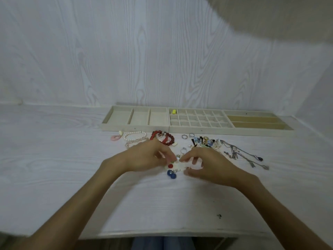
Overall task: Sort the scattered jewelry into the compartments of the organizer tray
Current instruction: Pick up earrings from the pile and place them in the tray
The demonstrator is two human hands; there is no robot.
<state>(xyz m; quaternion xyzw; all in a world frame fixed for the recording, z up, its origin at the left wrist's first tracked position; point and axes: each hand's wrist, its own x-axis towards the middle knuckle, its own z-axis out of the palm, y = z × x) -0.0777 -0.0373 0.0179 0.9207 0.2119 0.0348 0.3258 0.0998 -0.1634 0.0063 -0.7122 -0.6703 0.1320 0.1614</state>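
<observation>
White table [54, 159] lies open left of both hands (tray [135, 126] beyond).

no readable text, no labels

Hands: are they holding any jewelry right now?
Cannot tell for sure. The left hand fingertips seem to pinch something small above the red stud; the right hand looks empty.

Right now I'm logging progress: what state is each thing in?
Organizer tray: nearly empty.
Yellow piece: in a small grid compartment.
Bracelets: unsorted on table.
Necklaces: unsorted, tangled.
Left hand: pinching a small piece.
Right hand: fingers curled; grip unclear.
</observation>
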